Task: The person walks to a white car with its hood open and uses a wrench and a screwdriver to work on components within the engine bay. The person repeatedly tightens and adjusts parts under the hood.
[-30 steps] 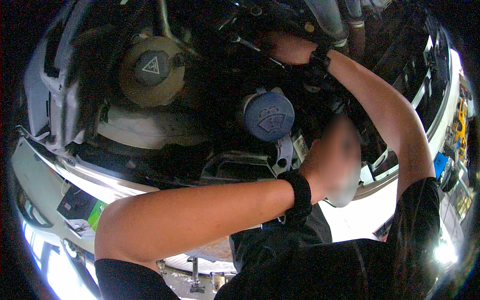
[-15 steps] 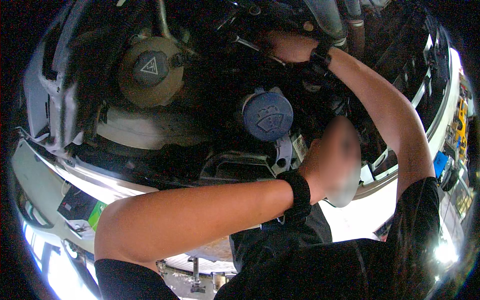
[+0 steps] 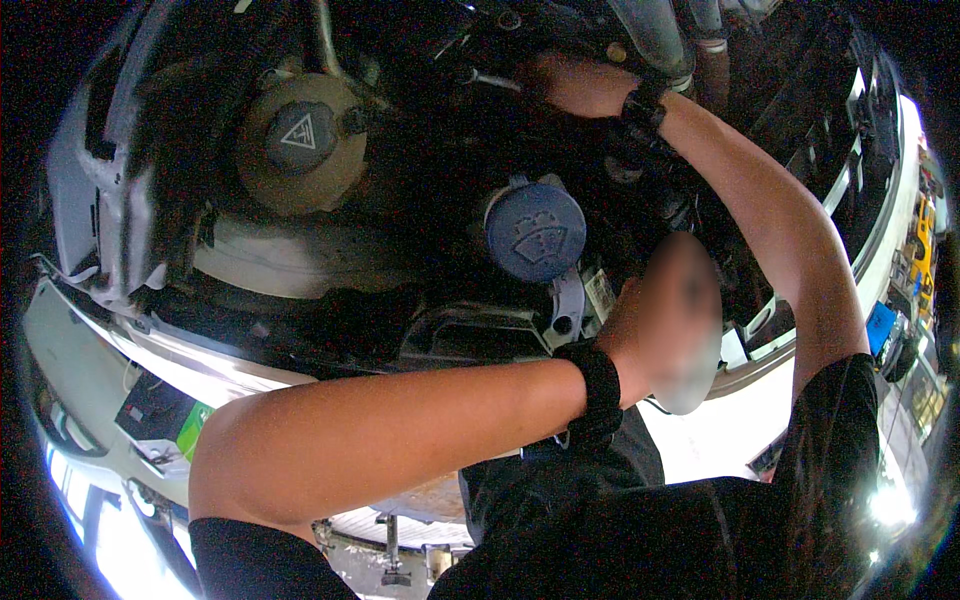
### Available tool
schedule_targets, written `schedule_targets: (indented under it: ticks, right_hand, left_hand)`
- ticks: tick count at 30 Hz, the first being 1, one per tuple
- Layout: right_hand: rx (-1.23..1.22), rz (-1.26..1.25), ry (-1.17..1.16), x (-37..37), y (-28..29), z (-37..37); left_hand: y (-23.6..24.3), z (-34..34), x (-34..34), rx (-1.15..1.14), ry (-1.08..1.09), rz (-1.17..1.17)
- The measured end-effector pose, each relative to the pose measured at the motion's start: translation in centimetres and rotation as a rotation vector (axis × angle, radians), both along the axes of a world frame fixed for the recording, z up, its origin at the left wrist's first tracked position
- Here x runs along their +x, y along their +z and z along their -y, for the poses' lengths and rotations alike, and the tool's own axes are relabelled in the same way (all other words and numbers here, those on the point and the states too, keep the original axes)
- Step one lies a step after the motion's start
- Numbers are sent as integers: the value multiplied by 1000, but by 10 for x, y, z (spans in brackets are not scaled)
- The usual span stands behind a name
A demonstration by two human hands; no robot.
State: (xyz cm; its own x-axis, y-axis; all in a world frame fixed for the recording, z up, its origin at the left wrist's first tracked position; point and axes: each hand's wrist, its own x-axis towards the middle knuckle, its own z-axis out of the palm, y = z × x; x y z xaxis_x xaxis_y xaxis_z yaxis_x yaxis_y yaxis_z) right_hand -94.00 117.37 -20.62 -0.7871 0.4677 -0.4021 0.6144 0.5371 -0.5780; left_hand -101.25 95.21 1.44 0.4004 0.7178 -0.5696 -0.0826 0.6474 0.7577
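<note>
Open engine bay of a white car (image 3: 80, 370), seen from above. Cream round coolant tank with a black warning cap (image 3: 300, 140) sits upper left; the round blue plastic washer-fluid cap (image 3: 535, 232) lies centre. Left hand (image 3: 670, 320), blurred, rests just beside that cap, grip indiscernible. Right hand (image 3: 575, 85) reaches deep among dark hoses, fingers hidden.

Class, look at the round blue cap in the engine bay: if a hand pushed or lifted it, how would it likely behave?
The blue cap looks like moulded plastic, so probably stiff and light. A pale tether seems to hang below it, so it would likely flip aside, not roll away.
</note>
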Motion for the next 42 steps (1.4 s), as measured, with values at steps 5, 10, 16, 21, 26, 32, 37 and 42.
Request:
schedule_targets:
  ticks: [5,10,16,21,26,32,37,42]
  right_hand:
    - [84,86,-126,-9,37,-1]
    - [129,266,-64,-15,64,6]
    - [376,142,236,22,-14,-7]
    - [-205,-122,-87,50,-67,-20]
    - [259,18,163,26,-26,-5]
    - [176,380,310,8,18,-4]
    - [222,11,135,19,-35,5]
    - [119,43,172,35,-48,-1]
  left_hand:
    - [-5,4,6,-65,-31,22]
    - [-5,7,10,109,88,-47]
    - [-1,3,6,-6,17,-2]
    - [-3,5,8,25,11,-16]
    - [-8,8,12,94,50,-43]
    - [-8,8,13,62,44,-37]
    - [-4,4,11,15,20,-16]
    - [-6,7,15,12,5,-23]
